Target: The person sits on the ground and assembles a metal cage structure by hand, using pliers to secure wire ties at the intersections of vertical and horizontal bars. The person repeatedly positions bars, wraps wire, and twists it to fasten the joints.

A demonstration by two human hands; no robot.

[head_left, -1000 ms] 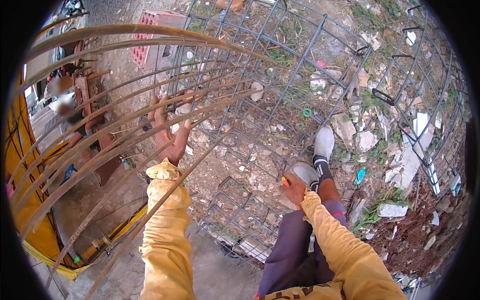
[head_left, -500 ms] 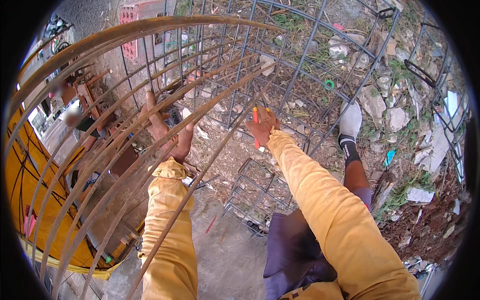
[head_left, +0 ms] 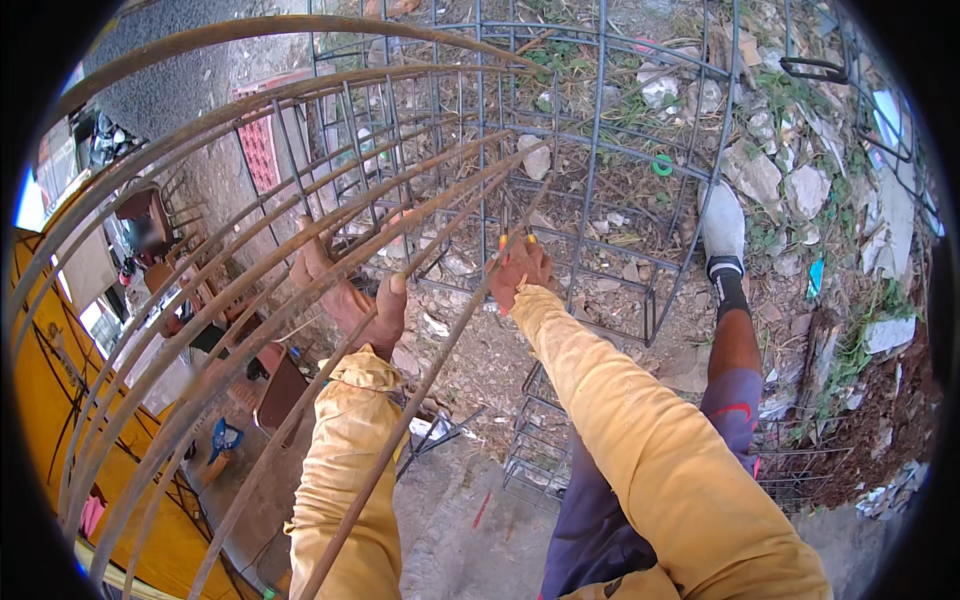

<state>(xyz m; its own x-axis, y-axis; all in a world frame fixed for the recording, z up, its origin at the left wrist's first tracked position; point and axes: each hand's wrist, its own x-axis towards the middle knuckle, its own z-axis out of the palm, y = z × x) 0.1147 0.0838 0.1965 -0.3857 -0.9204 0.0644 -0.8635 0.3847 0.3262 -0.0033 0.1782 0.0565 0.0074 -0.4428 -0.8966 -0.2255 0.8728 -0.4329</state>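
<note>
My right hand (head_left: 522,268) is closed around pliers with orange-yellow handles (head_left: 504,241), beside the end of a long rusty bar. The rest of the tool is hard to make out. My left hand (head_left: 350,305) is among several long rusty steel bars (head_left: 300,240), its thumb and fingers apart. Some bars cross in front of it and partly hide the fingers. Around the far ends of these bars stands a cage of grey steel rods (head_left: 598,120), bent into rectangular frames. Both forearms wear yellow sleeves.
More steel frames stand at the far right (head_left: 815,70) and beside my leg (head_left: 535,455). My foot in a grey sock (head_left: 722,222) stands right of the cage, among stones (head_left: 750,185) and rubble. A yellow-orange sheet (head_left: 60,400) lies at left. A red crate (head_left: 262,150) stands far left.
The view has shifted, so the rods and bars sit differently in it. My right hand has turned, and the pliers' handles now show apart above it. My left hand stays among the bars.
</note>
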